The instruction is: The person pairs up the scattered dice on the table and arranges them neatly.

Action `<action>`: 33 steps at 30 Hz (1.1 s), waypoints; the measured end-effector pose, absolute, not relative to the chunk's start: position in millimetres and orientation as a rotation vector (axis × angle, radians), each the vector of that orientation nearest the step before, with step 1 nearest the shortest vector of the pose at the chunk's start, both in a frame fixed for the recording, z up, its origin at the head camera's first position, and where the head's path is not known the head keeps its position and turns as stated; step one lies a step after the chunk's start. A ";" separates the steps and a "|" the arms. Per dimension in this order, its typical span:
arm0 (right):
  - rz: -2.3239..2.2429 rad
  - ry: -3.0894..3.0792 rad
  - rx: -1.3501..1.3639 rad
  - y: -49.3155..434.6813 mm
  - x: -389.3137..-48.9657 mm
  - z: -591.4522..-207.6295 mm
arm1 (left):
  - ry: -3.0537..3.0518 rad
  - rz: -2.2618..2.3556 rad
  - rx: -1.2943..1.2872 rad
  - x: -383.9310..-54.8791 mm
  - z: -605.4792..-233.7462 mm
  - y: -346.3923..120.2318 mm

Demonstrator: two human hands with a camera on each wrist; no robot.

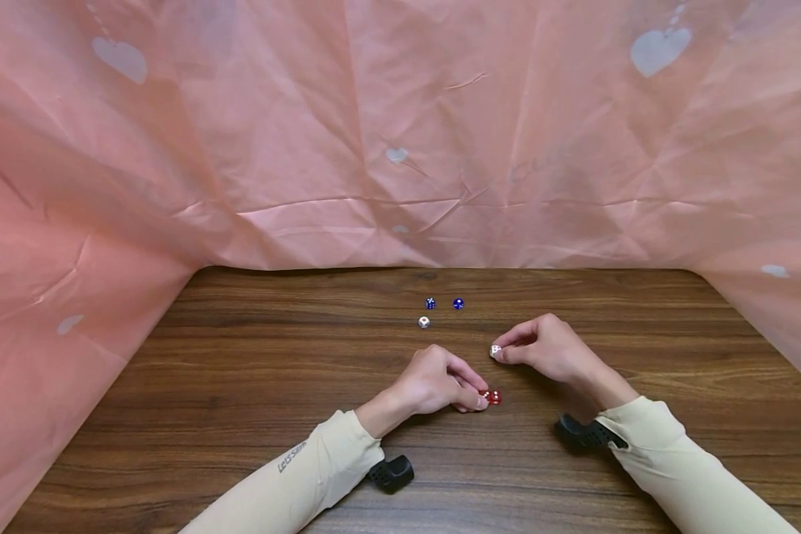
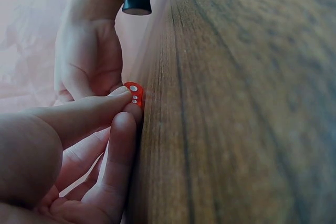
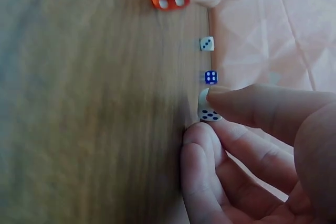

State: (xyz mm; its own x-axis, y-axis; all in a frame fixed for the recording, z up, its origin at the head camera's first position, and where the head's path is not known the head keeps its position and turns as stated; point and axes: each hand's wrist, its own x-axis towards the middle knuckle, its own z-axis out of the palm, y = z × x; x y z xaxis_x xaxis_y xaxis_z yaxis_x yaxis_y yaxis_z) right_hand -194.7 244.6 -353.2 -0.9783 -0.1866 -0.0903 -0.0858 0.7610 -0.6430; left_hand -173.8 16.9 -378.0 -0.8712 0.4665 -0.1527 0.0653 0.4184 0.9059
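Note:
My left hand [image 1: 434, 382] pinches a red die [image 1: 485, 395] low at the wooden table, between thumb and fingertips. Right beside it sits a second red die [image 1: 497, 397]; any gap between the two is too small to tell. In the left wrist view one red die [image 2: 137, 98] shows past the thumb. Farther back and to the right, my right hand [image 1: 557, 352] holds a white die [image 1: 495, 350] between thumb and finger. Its dark pips face the right wrist camera, where this white die [image 3: 210, 114] is partly hidden by the thumb.
Behind the hands stand another white die [image 1: 423, 322] and two blue dice, one on the left [image 1: 430, 303] and one on the right [image 1: 458, 303]. A pink cloth [image 1: 400, 222] with pale hearts hangs around the back and sides of the wooden table [image 1: 260, 356].

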 end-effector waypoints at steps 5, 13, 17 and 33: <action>-1.017 2.804 -0.195 241.9 -185.0 -354.0 | 2.312 1.423 0.459 -174.2 -378.4 16.9; -0.996 2.817 -0.202 243.8 -174.1 -353.3 | 2.330 1.401 0.481 -173.3 -378.0 19.5; -1.022 2.815 -0.202 240.7 -172.1 -354.1 | 2.338 1.394 0.477 -172.5 -376.5 17.9; -0.966 2.847 -0.302 237.5 -167.1 -353.0 | 2.313 1.417 0.454 -170.1 -374.8 17.8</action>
